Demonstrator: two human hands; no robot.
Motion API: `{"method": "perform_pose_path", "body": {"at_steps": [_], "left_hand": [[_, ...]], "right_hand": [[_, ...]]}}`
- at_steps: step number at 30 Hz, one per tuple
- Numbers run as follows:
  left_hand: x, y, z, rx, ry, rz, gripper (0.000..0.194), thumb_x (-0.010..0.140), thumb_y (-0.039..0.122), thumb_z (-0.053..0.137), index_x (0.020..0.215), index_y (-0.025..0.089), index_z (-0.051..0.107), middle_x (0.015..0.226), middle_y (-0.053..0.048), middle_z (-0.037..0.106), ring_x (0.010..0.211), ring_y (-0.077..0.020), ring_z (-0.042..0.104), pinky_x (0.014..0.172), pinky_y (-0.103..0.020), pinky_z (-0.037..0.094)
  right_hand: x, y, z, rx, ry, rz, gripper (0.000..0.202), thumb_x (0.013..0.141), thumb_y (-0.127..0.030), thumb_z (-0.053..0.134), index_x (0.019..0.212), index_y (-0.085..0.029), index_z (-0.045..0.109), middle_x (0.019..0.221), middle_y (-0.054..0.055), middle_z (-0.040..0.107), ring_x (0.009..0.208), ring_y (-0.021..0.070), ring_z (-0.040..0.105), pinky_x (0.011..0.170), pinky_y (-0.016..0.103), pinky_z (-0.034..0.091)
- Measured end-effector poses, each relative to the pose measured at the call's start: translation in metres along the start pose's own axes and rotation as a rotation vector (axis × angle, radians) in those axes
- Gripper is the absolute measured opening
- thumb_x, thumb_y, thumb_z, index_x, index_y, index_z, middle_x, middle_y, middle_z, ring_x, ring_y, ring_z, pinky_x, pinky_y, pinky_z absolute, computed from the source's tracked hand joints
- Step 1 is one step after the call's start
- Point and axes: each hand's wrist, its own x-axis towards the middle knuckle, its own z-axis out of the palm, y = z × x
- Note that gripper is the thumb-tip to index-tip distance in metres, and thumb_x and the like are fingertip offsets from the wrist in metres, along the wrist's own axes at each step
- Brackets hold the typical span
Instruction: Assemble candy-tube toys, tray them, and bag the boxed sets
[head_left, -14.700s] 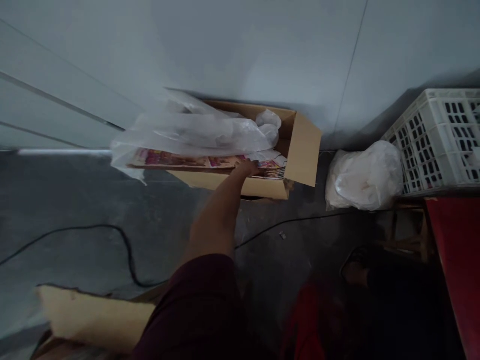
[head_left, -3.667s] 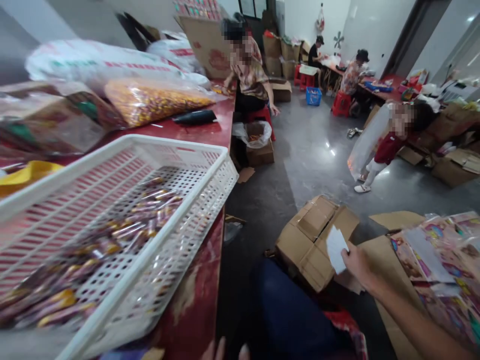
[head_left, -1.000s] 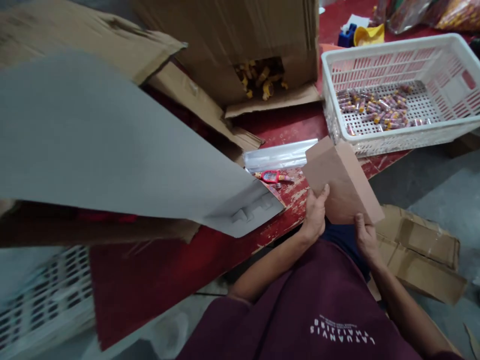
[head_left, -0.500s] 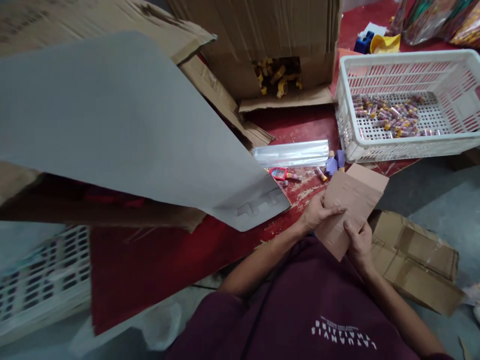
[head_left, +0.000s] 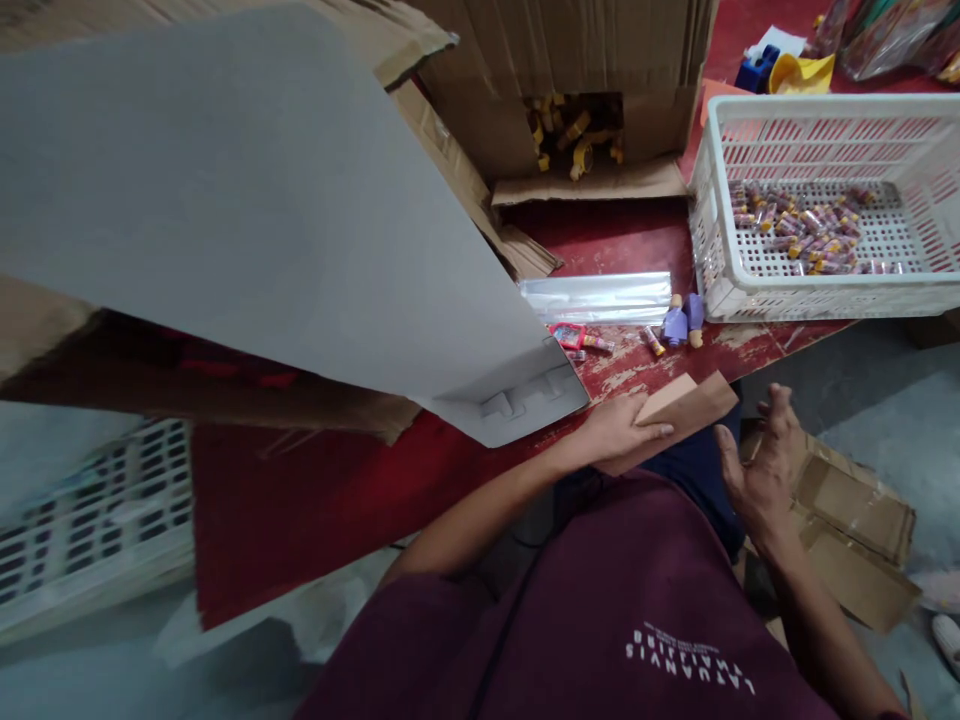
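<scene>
Right hand (head_left: 761, 470) has come off the brown card (head_left: 697, 408) and spreads wide beside it; the left hand (head_left: 616, 432) alone now grips the card, right of the frame's centre by the red counter (head_left: 300, 500), leaving it in one grip.

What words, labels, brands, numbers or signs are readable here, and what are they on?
Shirt: large white letters, upside down, perhaps "LATUANVIS"; its other lines are unclear.
Red piece: markings too small to read.
Tubes in the basket: any print is too small.
I can read nothing else.
</scene>
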Motion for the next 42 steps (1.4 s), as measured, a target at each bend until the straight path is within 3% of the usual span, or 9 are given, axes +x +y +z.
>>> {"method": "perform_pose_path", "body": {"at_steps": [4,7,10,15,20,27,30,34,42], "left_hand": [[-0.009,-0.001,0.003,0.146,-0.365,-0.089,0.061,0.086,0.070,0.058,0.109,0.015,0.070,0.106,-0.012,0.074,0.089,-0.0269,0.069,0.074,-0.034,0.052],[-0.014,-0.008,0.012,0.287,-0.405,-0.130,0.063,0.085,0.067,0.063,0.118,0.014,0.067,0.111,-0.015,0.072,0.096,-0.0311,0.070,0.079,-0.038,0.054],[-0.027,-0.021,0.013,0.337,-0.086,0.065,0.064,0.088,0.055,0.067,0.136,0.014,0.058,0.133,-0.019,0.063,0.121,-0.0336,0.062,0.100,-0.047,0.052],[-0.068,-0.040,-0.006,0.329,0.709,0.213,0.056,0.097,0.049,0.061,0.144,0.020,0.053,0.132,-0.014,0.061,0.126,-0.0268,0.059,0.108,-0.048,0.051],[-0.095,-0.054,-0.001,0.278,0.853,0.083,0.048,0.099,0.052,0.058,0.131,0.017,0.063,0.123,-0.014,0.068,0.115,-0.0243,0.067,0.099,-0.041,0.058],[-0.139,-0.114,-0.010,0.296,1.287,-0.215,0.064,0.103,0.049,0.048,0.156,0.015,0.037,0.123,-0.018,0.069,0.103,-0.0241,0.071,0.092,-0.037,0.059],[-0.150,-0.146,-0.018,0.438,1.232,-0.252,0.061,0.105,0.047,0.041,0.157,0.013,0.038,0.123,-0.020,0.067,0.104,-0.0258,0.069,0.094,-0.038,0.056],[-0.143,-0.170,-0.017,0.522,1.043,-0.286,0.054,0.108,0.042,0.031,0.154,0.017,0.044,0.119,-0.017,0.068,0.103,-0.0252,0.066,0.095,-0.038,0.054],[-0.135,-0.171,-0.002,0.577,1.088,-0.436,0.058,0.104,0.054,0.038,0.148,0.020,0.055,0.117,-0.019,0.062,0.111,-0.0331,0.058,0.098,-0.048,0.050]], "right_hand": [[0.000,-0.005,-0.010,0.029,-0.473,-0.192,0.061,0.106,-0.030,0.042,0.164,-0.030,0.026,0.124,0.013,0.067,0.108,0.0251,0.067,0.093,0.040,0.057],[-0.011,0.006,0.002,0.068,-0.689,-0.132,0.049,0.107,-0.033,0.039,0.155,-0.026,0.047,0.112,0.012,0.069,0.090,0.0222,0.071,0.079,0.035,0.059],[-0.017,0.022,0.006,0.158,-0.667,-0.079,0.044,0.106,-0.035,0.042,0.145,-0.023,0.058,0.116,0.012,0.070,0.099,0.0225,0.072,0.085,0.036,0.059],[-0.003,0.032,-0.008,0.142,-0.325,0.048,0.045,0.101,-0.038,0.053,0.142,-0.020,0.058,0.128,0.014,0.069,0.114,0.0256,0.068,0.096,0.041,0.057],[0.018,0.008,0.016,0.212,-0.206,-0.111,0.042,0.099,-0.035,0.056,0.139,-0.024,0.060,0.123,0.011,0.070,0.106,0.0238,0.070,0.094,0.042,0.058],[0.050,-0.074,0.117,0.306,-0.370,-0.411,0.045,0.103,-0.026,0.040,0.145,-0.025,0.056,0.132,0.014,0.062,0.119,0.0270,0.062,0.102,0.047,0.054],[0.061,-0.086,0.157,0.294,-0.415,-0.512,0.046,0.104,-0.023,0.038,0.147,-0.027,0.055,0.138,0.015,0.054,0.125,0.0261,0.056,0.104,0.045,0.052],[0.062,-0.067,0.189,0.206,-0.393,-0.529,0.045,0.104,-0.023,0.040,0.145,-0.024,0.057,0.129,0.015,0.048,0.114,0.0244,0.056,0.096,0.042,0.054],[0.064,-0.069,0.182,-0.248,-0.570,-0.618,0.057,0.101,-0.014,0.034,0.155,-0.027,0.047,0.109,0.014,0.057,0.090,0.0233,0.057,0.071,0.032,0.050]]}}
